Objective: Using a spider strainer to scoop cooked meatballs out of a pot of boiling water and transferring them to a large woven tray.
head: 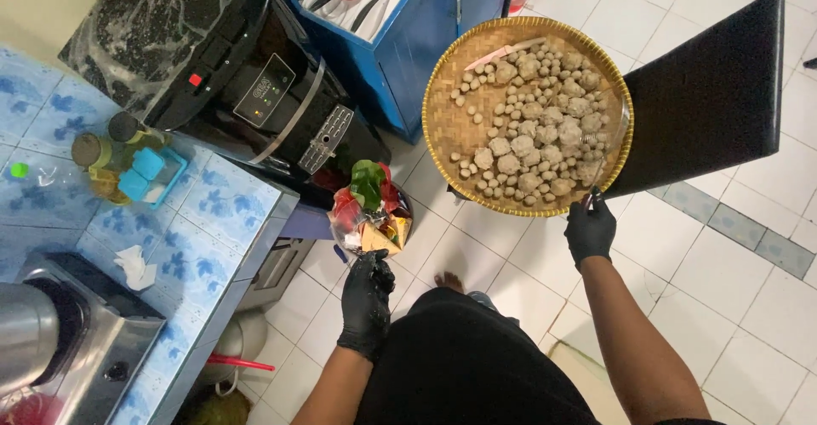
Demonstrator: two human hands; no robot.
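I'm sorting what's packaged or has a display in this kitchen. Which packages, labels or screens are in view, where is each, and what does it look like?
Clear plastic bag: held by the left hand beside the counter; crinkled, with red, green and yellow packets inside.
Control panel: on top of the black appliance; dark rectangle, small lights, red button nearby.
Bottles: on the blue tiled counter; yellowish, dark caps, labels not discernible.
Right hand: holds the woven tray; no packaging.

Steel pot (25, 340) cut off at left edge; right hand (589, 231) fingertips hidden beneath woven tray (442, 127)
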